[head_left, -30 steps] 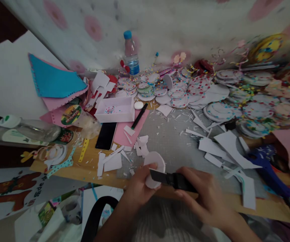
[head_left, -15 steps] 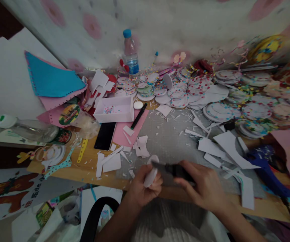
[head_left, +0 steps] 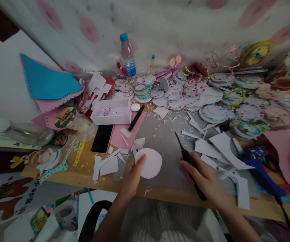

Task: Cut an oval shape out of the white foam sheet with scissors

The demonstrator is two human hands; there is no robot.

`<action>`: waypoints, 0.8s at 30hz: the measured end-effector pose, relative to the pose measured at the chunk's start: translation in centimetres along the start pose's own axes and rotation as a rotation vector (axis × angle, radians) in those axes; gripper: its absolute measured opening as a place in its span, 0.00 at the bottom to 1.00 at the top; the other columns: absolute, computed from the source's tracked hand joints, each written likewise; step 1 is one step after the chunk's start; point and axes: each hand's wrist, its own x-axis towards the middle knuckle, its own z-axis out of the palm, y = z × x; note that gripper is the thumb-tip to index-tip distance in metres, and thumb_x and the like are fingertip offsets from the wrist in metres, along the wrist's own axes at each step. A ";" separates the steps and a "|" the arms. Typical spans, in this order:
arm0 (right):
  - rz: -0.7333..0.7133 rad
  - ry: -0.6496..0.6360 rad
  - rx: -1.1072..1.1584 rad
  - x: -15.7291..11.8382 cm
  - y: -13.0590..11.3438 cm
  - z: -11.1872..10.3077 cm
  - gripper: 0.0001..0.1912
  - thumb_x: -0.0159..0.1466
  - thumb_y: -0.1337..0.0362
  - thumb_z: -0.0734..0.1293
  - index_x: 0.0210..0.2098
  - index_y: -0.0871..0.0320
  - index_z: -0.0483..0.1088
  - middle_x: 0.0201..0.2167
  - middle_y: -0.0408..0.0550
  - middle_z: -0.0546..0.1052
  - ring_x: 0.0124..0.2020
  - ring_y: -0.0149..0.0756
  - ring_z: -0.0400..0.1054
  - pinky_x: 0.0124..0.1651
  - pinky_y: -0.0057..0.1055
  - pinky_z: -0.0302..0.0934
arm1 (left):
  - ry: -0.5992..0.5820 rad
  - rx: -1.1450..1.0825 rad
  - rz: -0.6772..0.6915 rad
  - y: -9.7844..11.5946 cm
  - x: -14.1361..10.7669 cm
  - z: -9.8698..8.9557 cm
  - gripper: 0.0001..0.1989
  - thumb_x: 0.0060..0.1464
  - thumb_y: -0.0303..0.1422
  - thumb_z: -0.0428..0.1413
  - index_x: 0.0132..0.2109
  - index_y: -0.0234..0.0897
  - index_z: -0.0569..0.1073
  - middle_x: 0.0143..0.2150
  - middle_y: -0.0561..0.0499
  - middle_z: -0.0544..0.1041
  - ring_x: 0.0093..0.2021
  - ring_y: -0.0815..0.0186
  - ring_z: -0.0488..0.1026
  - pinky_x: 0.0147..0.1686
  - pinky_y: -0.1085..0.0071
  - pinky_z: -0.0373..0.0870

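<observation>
A white foam-like disc (head_left: 150,163), roughly round with a slightly uneven edge, is pinched in my left hand (head_left: 132,176), thumb on its face. It is held over the front of the grey cutting mat (head_left: 165,134), face up toward me. My right hand (head_left: 202,178) is closed around the black handle of a craft knife (head_left: 189,158). The narrow dark blade points up and to the left, apart from the disc. White offcuts (head_left: 140,143) lie just behind the disc, and larger cut strips (head_left: 207,148) lie beyond my right hand.
Stacks of decorated white discs (head_left: 197,89) crowd the back and right. A white box (head_left: 111,112) of confetti, a phone (head_left: 102,138) and a black marker (head_left: 136,118) sit left of centre. A blue glue gun (head_left: 263,171) lies right; a water bottle (head_left: 128,57) stands behind.
The disc has turned from edge-on to showing its flat face. My right hand has drawn the knife away from it, and the blade now points more upward.
</observation>
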 end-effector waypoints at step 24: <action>-0.421 -0.130 -0.267 1.7 -2.6 2.0 0.07 0.65 0.59 0.61 0.37 0.56 0.64 0.26 0.41 0.71 0.24 0.31 0.64 0.24 0.26 0.58 | -0.979 0.212 -0.312 1.8 -1.3 0.9 0.11 0.37 0.32 0.59 0.33 0.35 0.76 0.30 0.52 0.74 0.31 0.67 0.68 0.34 0.72 0.63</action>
